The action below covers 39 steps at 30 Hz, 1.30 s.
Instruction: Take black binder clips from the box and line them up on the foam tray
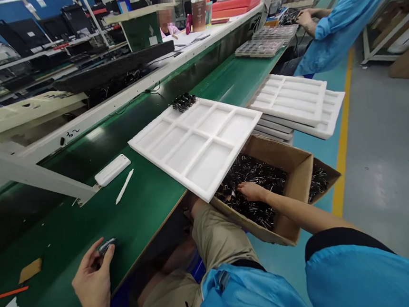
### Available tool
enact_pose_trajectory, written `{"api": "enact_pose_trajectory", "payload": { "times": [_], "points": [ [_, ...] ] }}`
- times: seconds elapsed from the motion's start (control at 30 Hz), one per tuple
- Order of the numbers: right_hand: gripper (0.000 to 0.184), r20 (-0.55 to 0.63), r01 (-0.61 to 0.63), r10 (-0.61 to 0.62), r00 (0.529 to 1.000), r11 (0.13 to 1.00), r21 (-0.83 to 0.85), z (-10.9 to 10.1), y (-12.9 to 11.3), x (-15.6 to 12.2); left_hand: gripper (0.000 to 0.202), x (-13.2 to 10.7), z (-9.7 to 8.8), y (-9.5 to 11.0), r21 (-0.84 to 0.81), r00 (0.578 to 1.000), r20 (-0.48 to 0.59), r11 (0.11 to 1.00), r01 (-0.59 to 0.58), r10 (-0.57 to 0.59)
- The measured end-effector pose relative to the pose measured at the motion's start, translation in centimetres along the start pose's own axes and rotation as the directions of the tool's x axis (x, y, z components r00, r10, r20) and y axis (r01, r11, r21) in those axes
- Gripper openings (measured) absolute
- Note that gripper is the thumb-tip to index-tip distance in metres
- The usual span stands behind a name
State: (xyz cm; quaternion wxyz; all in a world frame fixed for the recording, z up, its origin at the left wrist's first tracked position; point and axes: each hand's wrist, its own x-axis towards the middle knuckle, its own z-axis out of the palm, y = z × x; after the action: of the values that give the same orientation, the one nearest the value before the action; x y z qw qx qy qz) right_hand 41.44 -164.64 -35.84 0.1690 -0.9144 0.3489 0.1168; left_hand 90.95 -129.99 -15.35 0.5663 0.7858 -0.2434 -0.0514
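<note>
Over the green bench, my left hand (pixel 95 273) grips a small, dark, glossy rounded object (pixel 108 245) between thumb and fingers; its exact kind is unclear. My right hand (pixel 252 191) reaches down into a cardboard box (pixel 295 169) full of black binder clips (pixel 260 213). Its fingers are bent together among the clips, and whatever they grip is hidden. Beside the box, a white foam tray (pixel 208 136) with rectangular compartments lies on the bench and juts past its edge. A cluster of black binder clips (pixel 183 103) sits at the tray's far corner.
A white oblong device (pixel 113 170) and a white pen (pixel 125 186) lie left of the tray. More foam trays (pixel 291 98) are stacked beyond the box. Another box of clips (pixel 319 181) stands behind it. A co-worker in blue (pixel 344 26) sits farther along the bench.
</note>
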Motion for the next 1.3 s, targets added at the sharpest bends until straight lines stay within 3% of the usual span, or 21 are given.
{"api": "enact_pose_trajectory", "payload": {
  "times": [0.1,0.2,0.3,0.33,0.37,0.43,0.5,0.57,0.63,0.7,0.77,0.87,0.97,1.03,1.1,1.2,1.3],
  "points": [
    [0.012,0.015,-0.036,0.036,0.999,0.999,-0.012,-1.1,-1.2,0.1,0.06,-0.2,0.1,0.2,-0.012,1.0,-0.011,1.0,0.005,-0.005],
    [0.004,-0.026,-0.089,0.088,0.996,0.996,-0.02,-3.6,-1.8,-0.1,0.052,-0.6,0.0,0.6,-0.071,0.999,-0.019,0.997,0.033,-0.034],
    [0.023,-0.191,-0.237,0.263,0.946,0.96,0.151,-7.8,-1.8,-1.5,0.047,-0.9,-0.2,0.9,-0.162,0.998,-0.033,0.985,0.055,-0.061],
    [0.025,-0.247,-0.333,0.485,0.839,0.816,0.473,-9.6,-1.9,-2.4,0.047,-0.9,-0.3,0.9,-0.19,0.997,-0.041,0.98,0.057,-0.066],
    [0.023,-0.234,-0.244,0.625,0.744,0.581,0.777,-11.5,-2.2,-3.5,0.046,-0.9,-0.4,1.0,-0.216,0.996,-0.052,0.975,0.057,-0.07],
    [0.032,-0.276,-0.062,0.622,0.733,0.465,0.883,-15.4,-3.5,-5.8,0.045,-1.0,-0.7,1.0,-0.265,0.994,-0.069,0.962,0.061,-0.082],
    [0.024,-0.309,0.32,0.698,0.646,0.121,0.94,-19.1,-6.5,-7.8,0.044,-1.0,-0.9,1.1,-0.315,0.993,-0.065,0.946,0.074,-0.1],
    [0.018,-0.336,0.448,0.659,0.673,-0.002,0.894,-21.9,-11.0,-8.8,0.043,-1.1,-1.1,1.2,-0.361,0.992,-0.053,0.928,0.09,-0.117],
    [0.024,-0.36,0.436,0.494,0.791,-0.045,0.899,-23.3,-16.7,-8.0,0.042,-1.2,-1.3,1.3,-0.394,0.99,-0.042,0.913,0.105,-0.132],
    [0.033,-0.353,0.384,0.246,0.903,-0.093,0.919,-23.4,-22.9,-5.8,0.04,-1.3,-1.5,1.4,-0.415,0.989,-0.022,0.902,0.121,-0.143],
    [0.034,-0.298,0.29,-0.019,0.954,-0.181,0.94,-22.6,-28.9,-2.6,0.039,-1.4,-1.7,1.4,-0.429,0.989,0.011,0.893,0.138,-0.148],
    [0.035,-0.213,0.132,-0.314,0.925,-0.258,0.957,-20.6,-36.6,2.5,0.039,-1.4,-2.0,1.3,-0.467,0.988,0.023,0.872,0.148,-0.156],
    [0.046,-0.098,-0.038,-0.431,0.897,-0.296,0.954,-18.6,-42.0,6.6,0.042,-1.5,-2.2,1.2,-0.522,0.985,0.004,0.84,0.147,-0.17],
    [0.05,-0.069,-0.059,-0.477,0.876,-0.248,0.967,-17.6,-44.2,8.5,0.044,-1.5,-2.4,1.3,-0.55,0.983,0.008,0.82,0.158,-0.184],
    [0.047,-0.108,0.024,-0.499,0.86,-0.172,0.985,-16.8,-45.5,9.9,0.045,-1.5,-2.6,1.3,-0.577,0.98,0.013,0.8,0.168,-0.197],
    [0.048,-0.199,0.17,-0.507,0.839,-0.103,0.98,-15.9,-45.9,10.7,0.046,-1.6,-2.8,1.5,-0.62,0.98,0.02,0.766,0.168,-0.198],
    [0.05,-0.218,0.219,-0.549,0.807,-0.065,0.974,-15.5,-45.5,10.6,0.044,-1.7,-3.0,1.6,-0.632,0.979,0.044,0.753,0.182,-0.199]
  ]
}}
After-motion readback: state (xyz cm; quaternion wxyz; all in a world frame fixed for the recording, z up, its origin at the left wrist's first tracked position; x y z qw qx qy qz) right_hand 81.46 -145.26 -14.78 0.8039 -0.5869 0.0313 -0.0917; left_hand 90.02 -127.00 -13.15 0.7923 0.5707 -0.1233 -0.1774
